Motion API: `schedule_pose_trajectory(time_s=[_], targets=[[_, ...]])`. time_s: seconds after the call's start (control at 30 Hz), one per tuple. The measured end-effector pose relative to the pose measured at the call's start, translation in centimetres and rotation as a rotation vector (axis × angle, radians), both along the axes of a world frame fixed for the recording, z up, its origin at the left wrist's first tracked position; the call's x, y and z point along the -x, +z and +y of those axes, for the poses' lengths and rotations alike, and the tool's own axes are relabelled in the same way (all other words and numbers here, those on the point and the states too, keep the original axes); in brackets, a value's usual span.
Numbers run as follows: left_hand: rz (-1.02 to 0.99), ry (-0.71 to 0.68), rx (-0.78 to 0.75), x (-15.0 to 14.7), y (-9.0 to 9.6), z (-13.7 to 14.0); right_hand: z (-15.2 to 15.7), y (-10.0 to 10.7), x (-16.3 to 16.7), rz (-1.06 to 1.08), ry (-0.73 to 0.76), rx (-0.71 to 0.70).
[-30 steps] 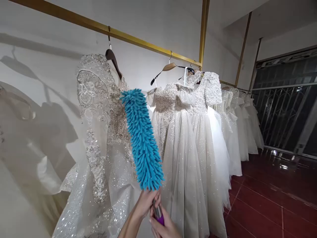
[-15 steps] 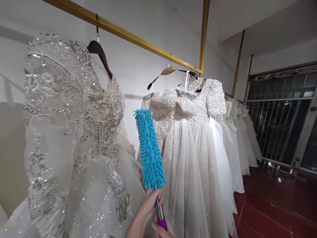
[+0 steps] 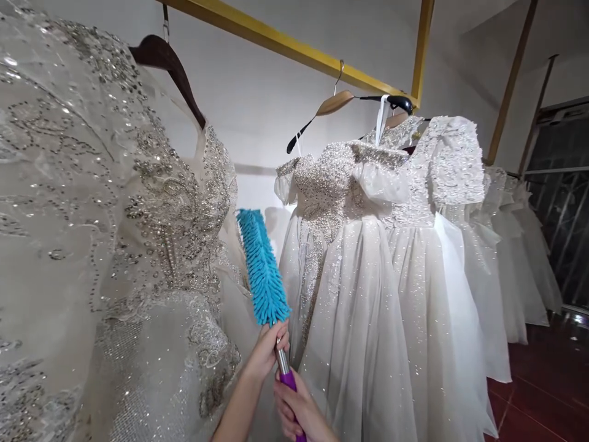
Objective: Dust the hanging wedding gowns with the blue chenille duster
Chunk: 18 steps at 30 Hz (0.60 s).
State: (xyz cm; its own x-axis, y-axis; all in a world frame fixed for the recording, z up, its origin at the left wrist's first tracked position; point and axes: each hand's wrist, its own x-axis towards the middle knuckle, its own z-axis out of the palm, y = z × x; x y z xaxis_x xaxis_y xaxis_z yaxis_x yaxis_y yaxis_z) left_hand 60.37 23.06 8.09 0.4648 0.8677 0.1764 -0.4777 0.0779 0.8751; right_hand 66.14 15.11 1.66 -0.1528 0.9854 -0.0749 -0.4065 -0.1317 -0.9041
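Both of my hands grip a duster (image 3: 262, 270) with a fluffy blue head, a silver neck and a purple handle. My left hand (image 3: 265, 351) is wrapped around the neck just under the blue head. Lower down, my right hand (image 3: 294, 408) is closed on the purple handle. The blue head points up and to the left, in the gap between a beaded long-sleeved white gown (image 3: 138, 245) on the left and a beaded off-shoulder white gown (image 3: 340, 258) on the right. The head lies close to the left gown's bodice.
A gold rail (image 3: 285, 46) runs overhead with wooden hangers (image 3: 335, 104). More white gowns (image 3: 506, 245) hang in a row to the right. A dark window grille (image 3: 565, 227) is at far right above a glossy red tiled floor (image 3: 547, 393).
The view has moved closer to the gowns and the left gown now fills more of the frame. The duster head sits lower and smaller, between the two nearest gowns. Both hands keep their grip.
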Motion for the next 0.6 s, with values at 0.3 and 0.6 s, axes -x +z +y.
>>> schedule_pose_trajectory(time_s=[0.3, 0.6], targets=[[-0.025, 0.156, -0.072, -0.2, 4.3, -0.6, 2.9, 2.8, -1.1, -0.147, 0.081, -0.103], [0.123, 0.166, -0.025, -7.7, -0.9, -0.7, 2.9, -2.9, -7.7, -0.133, 0.066, -0.001]])
